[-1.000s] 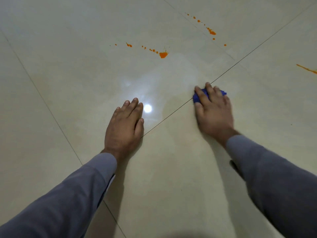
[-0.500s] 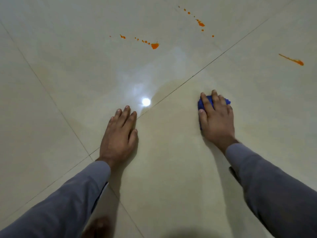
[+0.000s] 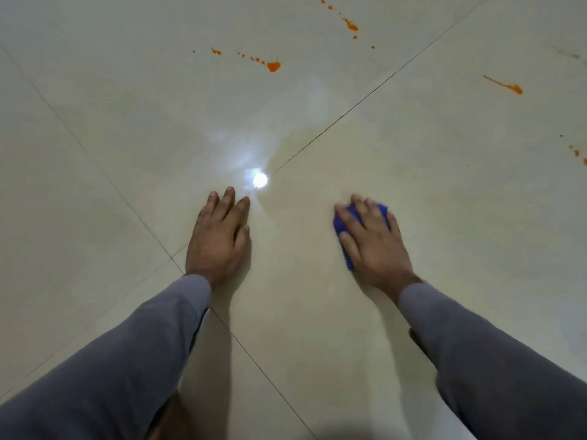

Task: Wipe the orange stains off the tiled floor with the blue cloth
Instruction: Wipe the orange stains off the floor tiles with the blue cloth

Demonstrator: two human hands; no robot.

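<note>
Two arms in grey long sleeves (image 3: 152, 341) reach forward from the bottom of the view over the glossy cream tiled floor (image 3: 317, 328), whose thin dark grout lines cross beneath the left forearm. The left hand (image 3: 219, 239) lies flat on the tile, fingers straight and close together, holding nothing. Level with it and well apart, the right hand (image 3: 371, 239) presses palm-down on the crumpled blue cloth (image 3: 344, 222) — fingers spread and only slightly bent over it, with blue showing at the thumb side and past the fingertips. Just beyond the left fingertips a bright white light reflection (image 3: 259, 180) glares off the floor. Farther out sit the orange stains: a dotted trail ending in a larger blob (image 3: 273, 66), a second scatter (image 3: 352, 26) near the top edge, a thin streak (image 3: 505, 85) to the right — and small specks (image 3: 576, 153) at the right edge.
</note>
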